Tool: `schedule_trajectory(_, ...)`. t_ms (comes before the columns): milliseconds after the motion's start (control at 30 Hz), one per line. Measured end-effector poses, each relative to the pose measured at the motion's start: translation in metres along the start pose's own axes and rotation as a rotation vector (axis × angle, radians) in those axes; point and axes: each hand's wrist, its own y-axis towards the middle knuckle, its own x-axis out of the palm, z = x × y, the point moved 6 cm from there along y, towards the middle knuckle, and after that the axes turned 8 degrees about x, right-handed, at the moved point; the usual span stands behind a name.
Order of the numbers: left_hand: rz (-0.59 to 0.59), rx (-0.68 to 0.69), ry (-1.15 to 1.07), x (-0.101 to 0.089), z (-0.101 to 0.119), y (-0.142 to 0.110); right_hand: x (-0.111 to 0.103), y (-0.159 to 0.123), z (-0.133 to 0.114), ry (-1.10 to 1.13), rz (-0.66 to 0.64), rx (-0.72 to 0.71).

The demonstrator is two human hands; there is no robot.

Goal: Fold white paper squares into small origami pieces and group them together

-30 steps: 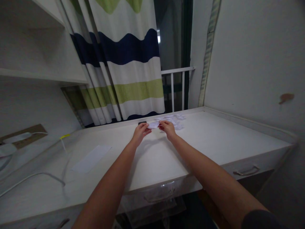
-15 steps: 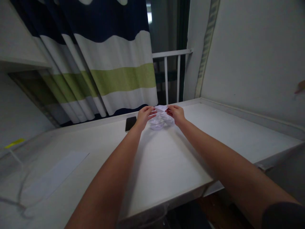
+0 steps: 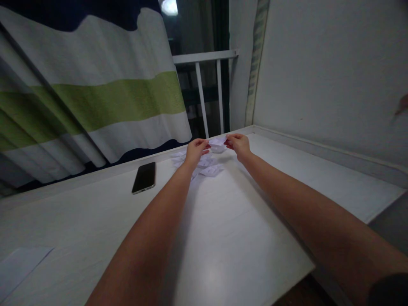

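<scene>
Both arms reach far across the white desk [image 3: 223, 238]. My left hand [image 3: 195, 151] and my right hand [image 3: 238, 144] each pinch one end of a small folded white paper piece [image 3: 217, 142], held just above the desk near its back edge. Under and around the hands lies a loose heap of several similar folded white paper pieces [image 3: 205, 165]. Fingers of both hands are closed on the held piece.
A dark phone [image 3: 144, 177] lies flat to the left of the heap. A white paper sheet [image 3: 19, 267] sits at the near left. A striped curtain [image 3: 95, 97] hangs behind the desk, a white railing [image 3: 204, 85] beside it, a wall [image 3: 318, 72] on the right.
The view has moved closer and to the right; the phone now shows well left of the hands. The hands still hold the paper piece between them, now over the heap.
</scene>
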Motion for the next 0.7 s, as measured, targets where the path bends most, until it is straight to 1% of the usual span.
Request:
schedule_trajectory(67, 0.009, 0.019, 0.120, 0.004, -0.008, 0.009, -0.007, 0.010, 0.003, -0.026, 0.010, 0.009)
schedule_trajectory(167, 0.009, 0.116, 0.378, 0.009, -0.014, 0.021, -0.015, 0.023, 0.011, -0.072, 0.028, 0.024)
schedule_trajectory(267, -0.029, 0.200, 0.605, 0.014, -0.016, 0.028, -0.020, 0.032, 0.020, -0.106, 0.044, 0.052)
schedule_trajectory(367, -0.086, 0.218, 0.760, 0.017, -0.020, 0.032, -0.023, 0.037, 0.029, -0.132, 0.056, 0.082)
schedule_trajectory(533, -0.152, 0.226, 0.862, 0.021, -0.023, 0.034, -0.023, 0.041, 0.038, -0.203, 0.070, 0.116)
schedule_trajectory(700, -0.208, 0.209, 0.877, 0.024, -0.025, 0.031, -0.025, 0.044, 0.042, -0.303, 0.072, 0.088)
